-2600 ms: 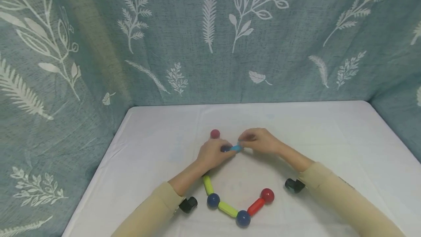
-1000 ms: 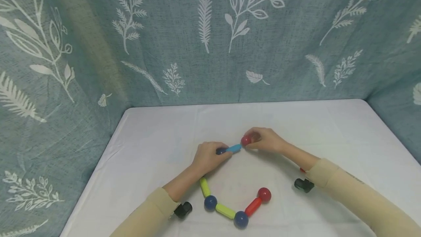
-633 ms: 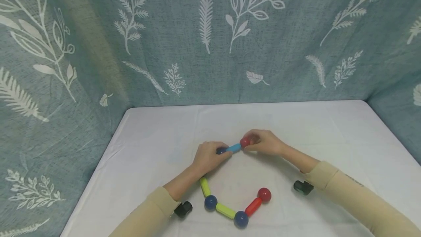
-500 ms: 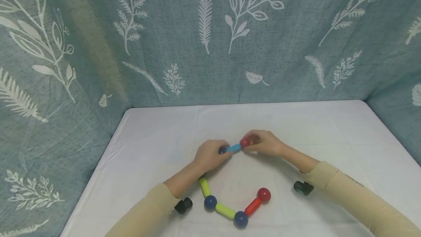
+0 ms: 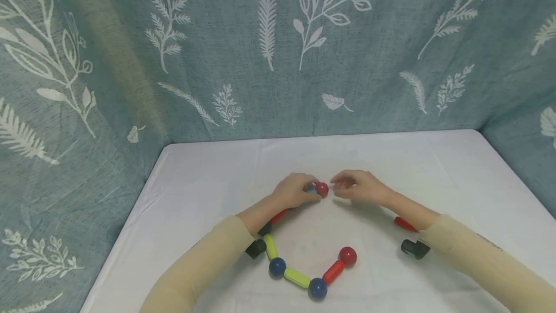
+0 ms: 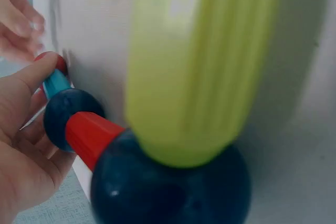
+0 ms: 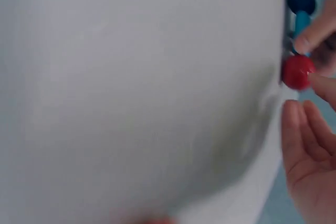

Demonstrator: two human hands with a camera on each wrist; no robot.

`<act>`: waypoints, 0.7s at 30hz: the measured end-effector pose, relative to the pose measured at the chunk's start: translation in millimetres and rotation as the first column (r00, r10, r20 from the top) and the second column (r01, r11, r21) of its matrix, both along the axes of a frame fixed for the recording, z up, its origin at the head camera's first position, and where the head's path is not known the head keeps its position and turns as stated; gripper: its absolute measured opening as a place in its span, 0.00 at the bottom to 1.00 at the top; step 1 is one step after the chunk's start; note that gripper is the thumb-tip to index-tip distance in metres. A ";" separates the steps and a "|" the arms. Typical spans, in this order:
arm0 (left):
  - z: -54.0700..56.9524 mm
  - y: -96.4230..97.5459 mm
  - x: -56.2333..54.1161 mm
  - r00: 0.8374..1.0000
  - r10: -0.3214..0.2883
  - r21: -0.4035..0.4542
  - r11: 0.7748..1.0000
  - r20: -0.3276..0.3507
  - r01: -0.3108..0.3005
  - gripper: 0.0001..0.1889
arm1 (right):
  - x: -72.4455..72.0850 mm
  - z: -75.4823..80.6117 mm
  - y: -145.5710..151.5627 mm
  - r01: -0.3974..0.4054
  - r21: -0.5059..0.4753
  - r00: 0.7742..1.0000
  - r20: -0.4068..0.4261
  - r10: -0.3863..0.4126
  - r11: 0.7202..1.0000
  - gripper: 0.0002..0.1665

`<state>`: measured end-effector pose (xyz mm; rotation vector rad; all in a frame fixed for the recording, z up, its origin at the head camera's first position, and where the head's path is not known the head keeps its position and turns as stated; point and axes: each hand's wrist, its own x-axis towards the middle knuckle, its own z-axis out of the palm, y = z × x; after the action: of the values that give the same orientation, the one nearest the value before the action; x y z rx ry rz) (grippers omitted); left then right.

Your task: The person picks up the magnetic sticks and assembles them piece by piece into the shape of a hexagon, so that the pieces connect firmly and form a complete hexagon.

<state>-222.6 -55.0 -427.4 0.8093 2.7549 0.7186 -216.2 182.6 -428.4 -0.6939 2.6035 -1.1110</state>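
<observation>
A chain of balls and rods curves over the white table. At its far end a red ball [image 5: 322, 189] sits on a light-blue rod [image 6: 56, 83]. My left hand [image 5: 297, 190] pinches that rod close to the ball, thumb on the near side. Behind its fingers come a dark blue ball [image 6: 68, 114] and a red rod [image 6: 93, 136], joined to another dark blue ball [image 6: 168, 182]. Just right of the red ball, my right hand [image 5: 362, 187] has loosely bent fingers and holds nothing; a small gap separates it from the ball in the head view.
Nearer me, the chain runs through a yellow-green rod [image 5: 297, 278], a dark blue ball [image 5: 318, 289] and a red rod [image 5: 333, 272] to another red ball [image 5: 348, 256]. A loose red rod [image 5: 405, 223] lies partly under the right forearm. A patterned curtain [image 5: 278, 52] hangs behind the table [image 5: 208, 177].
The right hand brought the red ball to the light-blue rod's end, then let go and drew right. The left hand shifted right along the chain, from the dark blue ball to the light-blue rod.
</observation>
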 end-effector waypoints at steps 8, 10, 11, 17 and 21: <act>-3.0 -2.8 2.8 1.000 0.018 0.026 0.999 -0.007 -0.018 0.21 | 38.4 19.6 65.6 0.029 0.151 0.998 -0.063 -0.019 0.988 0.15; -3.0 -2.5 3.2 1.000 0.020 0.030 0.999 -0.011 -0.019 0.20 | 49.1 21.9 77.9 0.036 0.186 0.998 -0.053 -0.027 0.982 0.15; -3.0 -2.1 3.2 1.000 0.020 0.033 0.999 -0.012 -0.020 0.20 | 54.1 22.3 83.3 0.038 0.202 0.998 -0.049 -0.028 0.979 0.16; -3.4 -3.3 2.4 1.000 0.024 0.041 0.999 0.001 -0.024 0.20 | 75.8 20.5 100.2 0.065 0.273 0.996 0.047 -0.081 0.960 0.20; -4.0 -4.5 1.4 0.999 0.034 0.043 0.998 0.003 -0.034 0.21 | 80.4 17.4 100.5 0.083 0.317 0.994 0.038 -0.101 0.945 0.18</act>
<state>-221.2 -59.5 -431.4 0.7708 2.7664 0.7871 -135.8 283.1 -411.0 -0.4684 2.7014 -0.6975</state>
